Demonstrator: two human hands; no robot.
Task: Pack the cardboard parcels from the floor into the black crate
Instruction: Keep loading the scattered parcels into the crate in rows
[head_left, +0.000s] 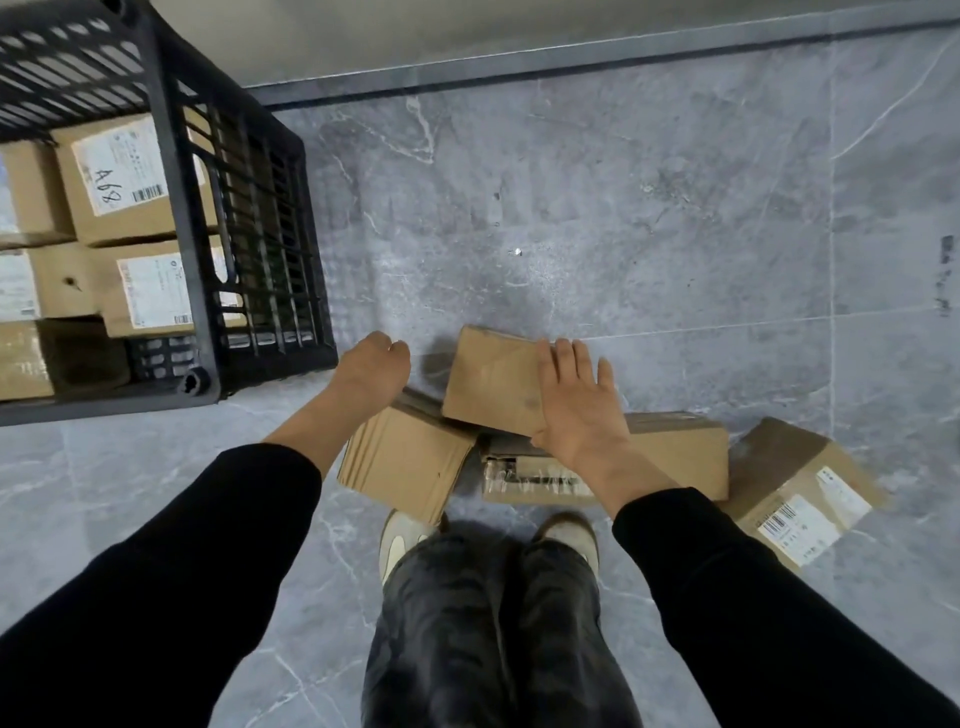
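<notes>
Your right hand lies flat with fingers spread on the top cardboard parcel, not closed around it, while your left hand hangs loosely curled and empty just left of it. Under the right grip lie three more parcels on the grey floor. The black crate, already holding labelled parcels, stands beyond the left grip.
</notes>
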